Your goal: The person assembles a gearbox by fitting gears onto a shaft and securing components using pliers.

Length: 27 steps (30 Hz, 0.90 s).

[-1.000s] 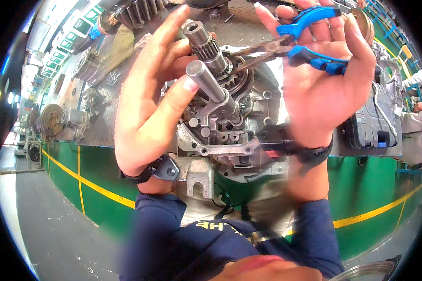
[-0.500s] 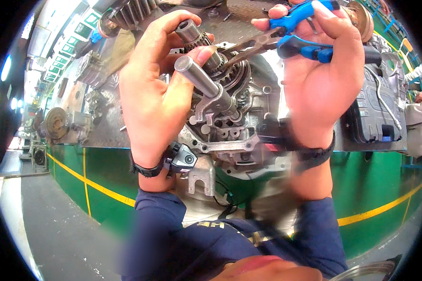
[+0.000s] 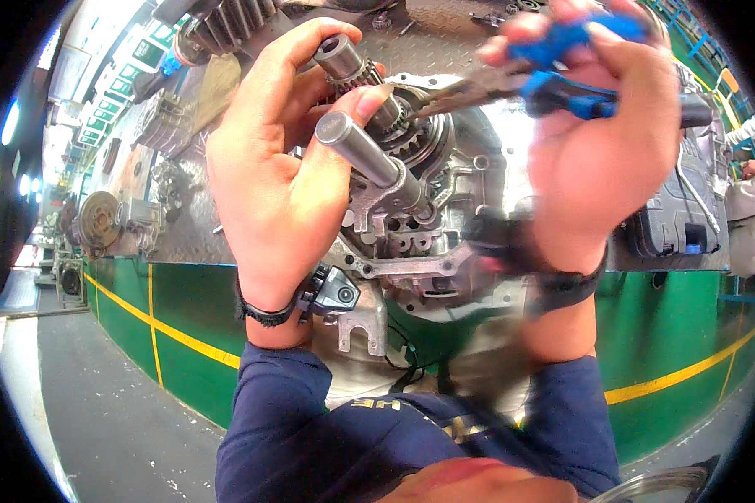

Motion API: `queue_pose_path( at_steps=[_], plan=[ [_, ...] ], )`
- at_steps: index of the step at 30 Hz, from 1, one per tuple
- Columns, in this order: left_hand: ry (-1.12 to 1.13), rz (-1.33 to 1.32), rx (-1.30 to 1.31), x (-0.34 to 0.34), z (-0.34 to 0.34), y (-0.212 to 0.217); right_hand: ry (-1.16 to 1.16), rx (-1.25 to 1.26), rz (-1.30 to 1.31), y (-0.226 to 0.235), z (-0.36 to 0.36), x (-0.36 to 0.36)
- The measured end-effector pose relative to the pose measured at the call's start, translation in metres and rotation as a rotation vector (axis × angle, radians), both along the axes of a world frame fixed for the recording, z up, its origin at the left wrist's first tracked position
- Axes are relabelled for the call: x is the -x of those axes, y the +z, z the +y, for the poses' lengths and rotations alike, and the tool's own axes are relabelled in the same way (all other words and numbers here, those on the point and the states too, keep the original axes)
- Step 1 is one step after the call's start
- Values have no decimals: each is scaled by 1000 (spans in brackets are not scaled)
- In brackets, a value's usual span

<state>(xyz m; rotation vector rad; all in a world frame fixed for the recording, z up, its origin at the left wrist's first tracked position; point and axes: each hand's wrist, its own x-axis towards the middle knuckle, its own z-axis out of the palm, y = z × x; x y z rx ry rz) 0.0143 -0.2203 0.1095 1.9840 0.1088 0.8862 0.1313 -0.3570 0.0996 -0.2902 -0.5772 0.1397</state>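
My left hand (image 3: 273, 180) is closed around a splined steel shaft (image 3: 339, 57), thumb and fingers on either side of it. The shaft stands tilted in an open gearbox housing (image 3: 470, 201), above a toothed gear ring (image 3: 415, 149). Just beside the thumb rises a smooth round rod (image 3: 362, 151) seated in a metal fork. My right hand (image 3: 600, 163) grips blue-handled pliers (image 3: 474, 88), blurred by motion. The pliers' long jaws point left, their tips close to the shaft above the gear ring; whether they touch it I cannot tell.
A dark plastic tool case (image 3: 675, 214) lies on the bench at right. Metal castings (image 3: 161, 126) and a round disc part (image 3: 99, 220) sit at left. A large gear (image 3: 235, 23) is at the far edge. A slotted metal bracket (image 3: 362, 323) juts out at the near side.
My right hand has shifted right with the pliers, and their tips have drawn slightly away from the shaft. My left hand keeps its hold on the shaft nearly unmoved.
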Motion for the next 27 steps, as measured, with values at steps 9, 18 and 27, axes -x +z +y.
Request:
queue_pose_path(
  at_steps=[9, 18, 27],
  plan=[
    [-49, -123, 115, -1, -16, 7, -127, 31, -78, 3, -2, 10],
    [11, -20, -66, -6, 7, 3, -183, 17, -109, 6, 4, 2],
    [-1, -36, 107, -8, -13, 4, -157, 98, -60, 6, 11, -5]
  ],
)
